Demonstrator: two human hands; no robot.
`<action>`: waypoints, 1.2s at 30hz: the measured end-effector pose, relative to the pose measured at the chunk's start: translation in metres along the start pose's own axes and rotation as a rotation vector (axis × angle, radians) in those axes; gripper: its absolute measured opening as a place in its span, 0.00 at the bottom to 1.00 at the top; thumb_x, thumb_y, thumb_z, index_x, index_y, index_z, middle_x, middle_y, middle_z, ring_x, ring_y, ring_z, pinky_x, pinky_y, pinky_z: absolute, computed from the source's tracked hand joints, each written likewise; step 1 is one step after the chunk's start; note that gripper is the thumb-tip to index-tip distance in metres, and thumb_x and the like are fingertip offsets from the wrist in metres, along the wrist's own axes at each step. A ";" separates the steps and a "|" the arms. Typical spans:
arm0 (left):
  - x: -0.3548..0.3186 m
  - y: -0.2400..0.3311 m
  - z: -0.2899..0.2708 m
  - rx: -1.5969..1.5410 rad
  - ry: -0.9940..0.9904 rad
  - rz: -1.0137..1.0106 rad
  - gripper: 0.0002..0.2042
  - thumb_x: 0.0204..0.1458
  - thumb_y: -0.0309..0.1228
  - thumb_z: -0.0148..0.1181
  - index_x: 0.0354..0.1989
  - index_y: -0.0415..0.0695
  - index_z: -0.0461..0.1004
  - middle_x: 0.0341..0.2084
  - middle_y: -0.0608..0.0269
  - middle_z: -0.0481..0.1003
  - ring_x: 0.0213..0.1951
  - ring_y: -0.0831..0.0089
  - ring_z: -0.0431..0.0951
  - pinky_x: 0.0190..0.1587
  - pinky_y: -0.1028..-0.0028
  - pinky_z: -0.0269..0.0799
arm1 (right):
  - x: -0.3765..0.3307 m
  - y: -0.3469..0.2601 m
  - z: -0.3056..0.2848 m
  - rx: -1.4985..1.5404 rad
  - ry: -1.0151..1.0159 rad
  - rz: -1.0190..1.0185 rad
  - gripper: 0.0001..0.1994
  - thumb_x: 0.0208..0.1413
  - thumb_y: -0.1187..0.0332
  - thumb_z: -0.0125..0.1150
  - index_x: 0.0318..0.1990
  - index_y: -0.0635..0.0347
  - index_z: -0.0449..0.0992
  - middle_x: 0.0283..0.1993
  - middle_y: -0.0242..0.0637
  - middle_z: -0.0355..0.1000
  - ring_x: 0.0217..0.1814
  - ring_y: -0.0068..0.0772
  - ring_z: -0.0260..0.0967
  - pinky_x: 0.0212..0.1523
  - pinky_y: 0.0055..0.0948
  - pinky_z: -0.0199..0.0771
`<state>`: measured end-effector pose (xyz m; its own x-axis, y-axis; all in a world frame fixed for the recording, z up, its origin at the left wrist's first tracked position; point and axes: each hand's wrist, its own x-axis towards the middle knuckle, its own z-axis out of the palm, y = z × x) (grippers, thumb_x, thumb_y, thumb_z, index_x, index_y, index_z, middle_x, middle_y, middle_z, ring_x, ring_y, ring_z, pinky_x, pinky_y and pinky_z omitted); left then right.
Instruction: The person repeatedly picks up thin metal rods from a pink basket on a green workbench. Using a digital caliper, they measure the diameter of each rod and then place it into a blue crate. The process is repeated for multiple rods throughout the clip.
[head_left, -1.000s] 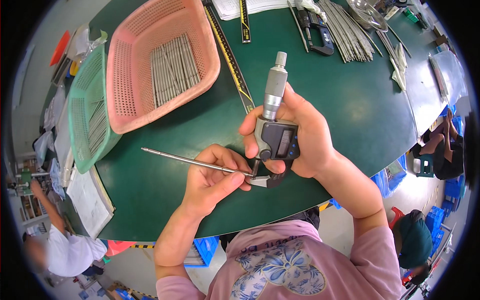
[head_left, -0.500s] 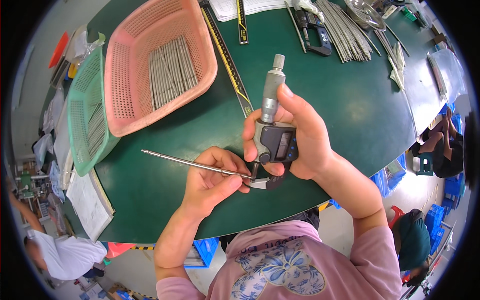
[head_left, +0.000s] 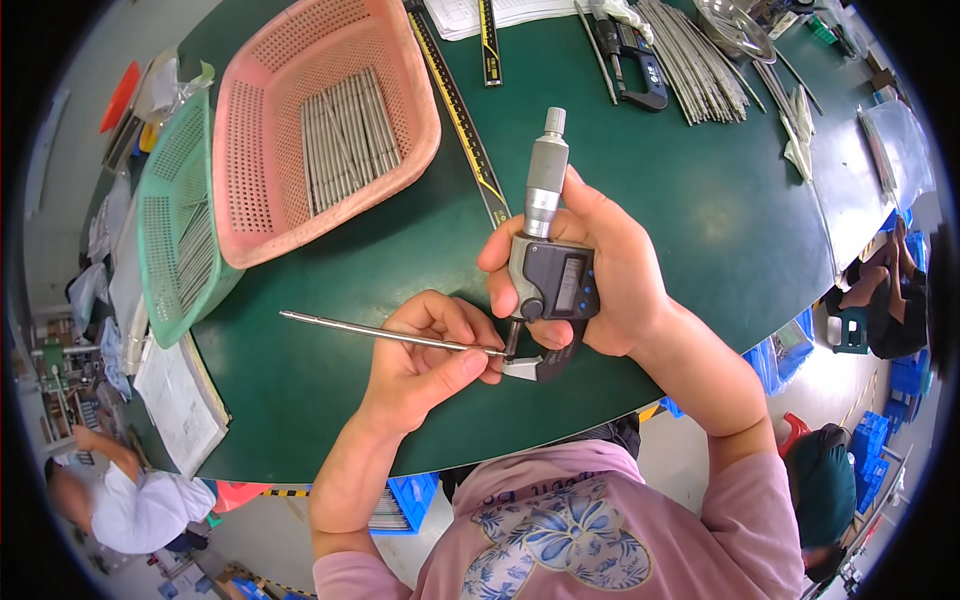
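Just below the frame's centre, your left hand [head_left: 425, 355] pinches a thin metal rod [head_left: 390, 333] between its fingers, the rod's tip set in the digital micrometer [head_left: 548, 270]. Your right hand [head_left: 610, 275] wraps closed around that micrometer, above the green bench [head_left: 700, 200]. A pink basket [head_left: 330, 120] of rods sits upper left.

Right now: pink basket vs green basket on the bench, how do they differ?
The pink basket is the larger in view and sits nearer the hands; the green basket lies beyond it at the table's left edge. The pink basket overlaps the green basket's right rim. The pink basket's rods lie in a neat row; the green basket's rods are partly hidden. Both are perforated plastic and hold thin metal rods.
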<state>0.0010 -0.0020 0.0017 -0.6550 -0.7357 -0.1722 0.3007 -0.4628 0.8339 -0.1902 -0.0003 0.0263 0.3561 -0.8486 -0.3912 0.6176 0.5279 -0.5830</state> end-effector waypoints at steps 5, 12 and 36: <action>0.000 0.000 0.000 -0.008 -0.048 0.015 0.09 0.43 0.18 0.56 0.28 0.41 0.62 0.30 0.55 0.69 0.30 0.72 0.72 0.33 0.74 0.72 | -0.001 0.000 0.001 0.020 -0.013 0.006 0.37 0.51 0.37 0.28 0.32 0.68 0.69 0.23 0.44 0.68 0.12 0.26 0.59 0.09 0.18 0.58; 0.001 0.000 0.003 -0.001 -0.074 0.018 0.09 0.43 0.18 0.56 0.28 0.41 0.62 0.30 0.55 0.69 0.30 0.72 0.72 0.33 0.74 0.72 | -0.004 -0.002 -0.001 -0.037 -0.025 0.023 0.34 0.49 0.36 0.33 0.30 0.65 0.68 0.21 0.40 0.69 0.09 0.23 0.55 0.12 0.19 0.55; -0.001 0.006 0.012 0.312 0.204 0.087 0.10 0.42 0.30 0.50 0.29 0.38 0.60 0.09 0.70 0.57 0.09 0.84 0.54 0.12 0.84 0.49 | -0.010 -0.006 -0.006 -0.054 -0.108 -0.254 0.21 0.52 0.52 0.48 0.31 0.67 0.69 0.20 0.38 0.69 0.09 0.19 0.56 0.09 0.18 0.54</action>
<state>-0.0043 0.0021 0.0129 -0.4754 -0.8636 -0.1682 0.1029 -0.2444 0.9642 -0.2014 0.0058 0.0294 0.2694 -0.9510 -0.1516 0.6596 0.2969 -0.6905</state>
